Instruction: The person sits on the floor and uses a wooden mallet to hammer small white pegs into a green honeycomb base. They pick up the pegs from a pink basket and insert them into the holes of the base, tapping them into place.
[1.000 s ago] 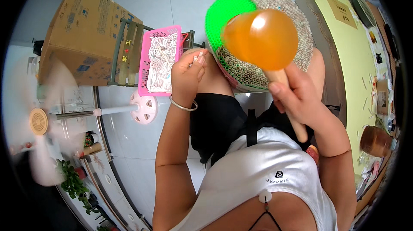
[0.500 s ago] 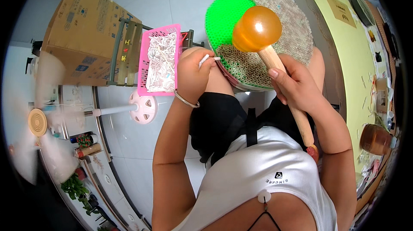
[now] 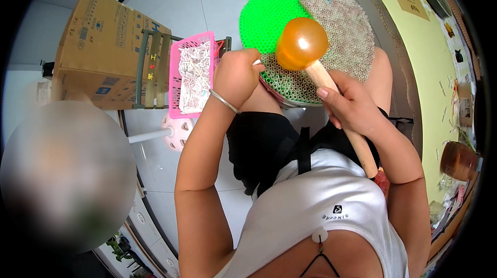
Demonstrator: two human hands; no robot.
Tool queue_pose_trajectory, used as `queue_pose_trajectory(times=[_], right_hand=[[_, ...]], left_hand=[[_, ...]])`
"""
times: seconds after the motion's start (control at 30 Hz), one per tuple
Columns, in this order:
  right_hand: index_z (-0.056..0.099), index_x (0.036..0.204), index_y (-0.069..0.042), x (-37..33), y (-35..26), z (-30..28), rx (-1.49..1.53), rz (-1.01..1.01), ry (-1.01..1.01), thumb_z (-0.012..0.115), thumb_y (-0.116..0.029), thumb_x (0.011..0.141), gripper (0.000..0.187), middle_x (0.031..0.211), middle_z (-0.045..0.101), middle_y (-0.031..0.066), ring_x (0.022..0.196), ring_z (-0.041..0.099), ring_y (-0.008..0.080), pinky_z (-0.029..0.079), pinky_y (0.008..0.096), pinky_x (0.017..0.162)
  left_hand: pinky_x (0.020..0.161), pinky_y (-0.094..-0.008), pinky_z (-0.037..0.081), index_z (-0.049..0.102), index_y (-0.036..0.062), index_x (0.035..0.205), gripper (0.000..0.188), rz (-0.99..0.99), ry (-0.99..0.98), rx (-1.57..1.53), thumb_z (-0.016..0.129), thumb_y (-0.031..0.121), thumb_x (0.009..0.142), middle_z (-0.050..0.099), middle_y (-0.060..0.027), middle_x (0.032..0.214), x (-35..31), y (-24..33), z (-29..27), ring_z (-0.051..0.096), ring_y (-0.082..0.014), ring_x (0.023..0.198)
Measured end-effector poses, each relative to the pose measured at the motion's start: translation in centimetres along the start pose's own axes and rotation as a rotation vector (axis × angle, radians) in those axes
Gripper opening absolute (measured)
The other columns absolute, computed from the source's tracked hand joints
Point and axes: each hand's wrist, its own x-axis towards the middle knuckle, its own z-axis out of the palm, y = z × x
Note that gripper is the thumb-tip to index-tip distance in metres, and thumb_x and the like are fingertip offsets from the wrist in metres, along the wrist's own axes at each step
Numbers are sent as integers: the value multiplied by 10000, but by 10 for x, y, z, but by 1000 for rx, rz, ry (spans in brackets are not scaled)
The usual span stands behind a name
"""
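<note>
My right hand is wrapped around the wooden handle of a mallet, whose rounded orange translucent head hangs above a round board on my lap. Bright green studded surface shows on the board's left part. Packed small tubes with round open ends cover its right and near parts. At the board's left edge, my left hand is closed with a small white stick poking out of the fingertips; the rest of the stick is hidden by the fingers.
A pink basket full of small white sticks stands left of my left hand, against a slatted folding stool. Behind it is a cardboard box. A pale yellow table runs along the right. A large round blurred shape fills the lower left.
The mallet head sits slightly lower and further left. My left hand has turned, hiding most of the white sticks seen in it before. The whole view has shifted a little.
</note>
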Motion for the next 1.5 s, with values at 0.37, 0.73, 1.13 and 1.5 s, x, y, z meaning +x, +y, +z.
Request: queue_pose_trajectory(times=[0.37, 0.73, 1.13, 1.5], right_hand=[[518, 951, -8, 3, 2, 10, 34, -4, -7, 568, -287, 999, 287, 631, 514, -4, 432, 480, 70, 383, 235, 407], [510, 946, -10, 6, 7, 15, 57, 18, -15, 555, -289, 1005, 289, 634, 516, -3, 430, 487, 69, 387, 230, 402], [525, 983, 11, 4, -17, 21, -38, -50, -44, 564, -287, 998, 301, 632, 523, 14, 445, 499, 75, 398, 244, 423], [536, 928, 16, 22, -39, 38, -305, -106, -71, 572, -314, 986, 337, 635, 580, 87, 486, 557, 151, 444, 314, 460]], left_hand=[[593, -402, 482, 645, -9, 728, 132, 3, 88, 38, 736, 85, 744, 619, -171, 646, -1, -5, 6, 616, -321, 591], [555, -360, 480, 654, -3, 724, 134, -130, 141, -150, 744, 91, 755, 638, -134, 629, -4, -4, 16, 627, -255, 564], [445, -159, 311, 660, -72, 1032, 195, -590, 159, -1096, 616, 98, 949, 609, -48, 689, -26, -13, 9, 442, -41, 500], [408, -193, 299, 531, -33, 1150, 225, -556, -114, -1399, 458, 111, 992, 650, -168, 849, -63, -34, -10, 380, -81, 453]])
